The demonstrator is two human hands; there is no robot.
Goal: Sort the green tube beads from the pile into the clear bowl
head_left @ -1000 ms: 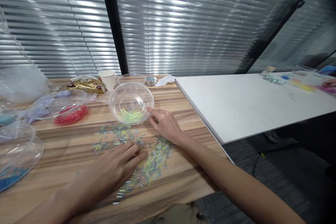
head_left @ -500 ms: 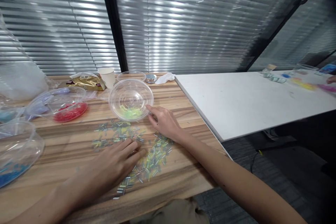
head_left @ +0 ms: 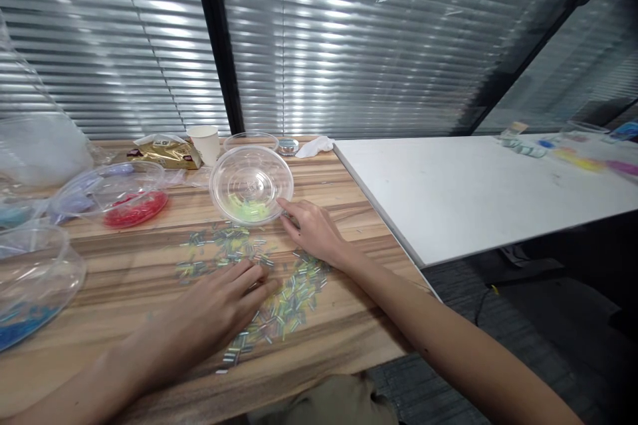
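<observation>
My right hand pinches the right rim of a clear plastic bowl, which leans towards me. Yellow-green pieces lie gathered along its lower side. Many thin, short tube-like pieces, yellow, green and greyish, are scattered on the wooden table in front of the bowl. Low among them is my left hand, its fingers curled and close together with the tips down by the tabletop. Whether those tips hold a piece is hidden.
On the left stand clear bowls with red pieces and blue pieces. Behind them are a gold packet, a paper cup and a crumpled tissue. A white table adjoins on the right.
The view has shifted slightly. My right hand stays at the bowl's rim and my left hand stays among the pieces; the bowl's tilt looks nearly the same.
</observation>
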